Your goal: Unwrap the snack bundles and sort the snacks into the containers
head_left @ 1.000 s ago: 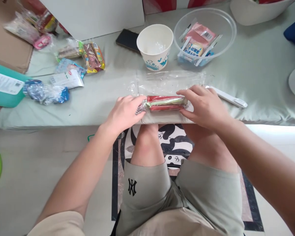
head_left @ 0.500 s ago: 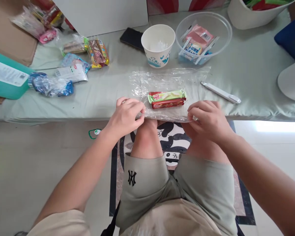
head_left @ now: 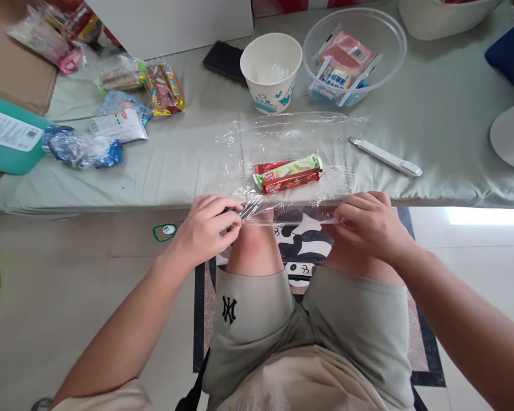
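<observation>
A sheet of clear plastic film (head_left: 338, 182) lies on the cloth-covered surface, its near side pulled out past the front edge. My left hand (head_left: 214, 225) pinches the film's near left corner between thumb and fingers. At the near right corner, my right hand (head_left: 364, 221) has its fingers closed on the same film. Between the hands, on the film, several slim wrapped snack bars rest side by side: a green-wrapped bar (head_left: 286, 170) and a red-wrapped bar (head_left: 292, 180) in front, with another red wrapper partly hidden behind.
Beyond the film stand a paper cup (head_left: 270, 85) and a clear round tub (head_left: 389, 74) of packets, with a black phone (head_left: 223, 60) behind. A white utility knife (head_left: 385, 156) lies right. Packaged snacks (head_left: 166, 88) and a crumpled blue-and-clear wrapper (head_left: 83, 148) lie left.
Both hands have moved slightly toward me, drawing the film's near edge over the front of the surface. The snack bars have shifted apart, showing a second red wrapper behind.
</observation>
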The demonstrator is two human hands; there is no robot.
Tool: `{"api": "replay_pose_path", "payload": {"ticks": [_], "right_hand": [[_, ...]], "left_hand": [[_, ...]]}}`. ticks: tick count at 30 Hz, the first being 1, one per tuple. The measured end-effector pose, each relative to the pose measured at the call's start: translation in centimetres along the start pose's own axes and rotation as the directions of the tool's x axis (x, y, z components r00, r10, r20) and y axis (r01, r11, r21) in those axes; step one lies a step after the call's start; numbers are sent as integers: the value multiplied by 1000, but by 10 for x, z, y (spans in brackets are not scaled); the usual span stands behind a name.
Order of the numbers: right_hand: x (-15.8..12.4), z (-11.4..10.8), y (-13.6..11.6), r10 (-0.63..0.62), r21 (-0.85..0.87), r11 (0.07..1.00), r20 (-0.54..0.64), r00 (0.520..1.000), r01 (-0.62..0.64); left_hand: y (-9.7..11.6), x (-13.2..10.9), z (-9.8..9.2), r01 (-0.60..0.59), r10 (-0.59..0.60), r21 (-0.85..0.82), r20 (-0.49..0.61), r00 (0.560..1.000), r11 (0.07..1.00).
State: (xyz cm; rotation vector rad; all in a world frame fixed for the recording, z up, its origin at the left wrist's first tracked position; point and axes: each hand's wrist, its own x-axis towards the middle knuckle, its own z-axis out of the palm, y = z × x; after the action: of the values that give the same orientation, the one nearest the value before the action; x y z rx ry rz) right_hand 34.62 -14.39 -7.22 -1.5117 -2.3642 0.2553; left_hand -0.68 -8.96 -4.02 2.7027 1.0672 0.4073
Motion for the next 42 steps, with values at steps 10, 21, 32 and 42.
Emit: {"api": "replay_pose_path", "payload": {"ticks": [10, 21, 32, 42], "right_hand": [[-8, -9, 7, 33, 132, 991, 13, 999, -35], [91, -25, -12, -29, 36, 999, 99, 995, 26], [141, -17, -29, -6, -278, 951, 420, 907, 135], [107, -8, -8, 0, -79, 997, 230, 973, 19]], "left_hand": [[-9, -13, -14, 138, -109, -131, 211, 971, 982], [-7, 66, -21, 277, -254, -205, 131, 958, 939], [-38, 109, 54, 396, -399, -144, 7, 917, 907], [-28, 107, 53, 434, -436, -98, 4, 900, 895]]}}
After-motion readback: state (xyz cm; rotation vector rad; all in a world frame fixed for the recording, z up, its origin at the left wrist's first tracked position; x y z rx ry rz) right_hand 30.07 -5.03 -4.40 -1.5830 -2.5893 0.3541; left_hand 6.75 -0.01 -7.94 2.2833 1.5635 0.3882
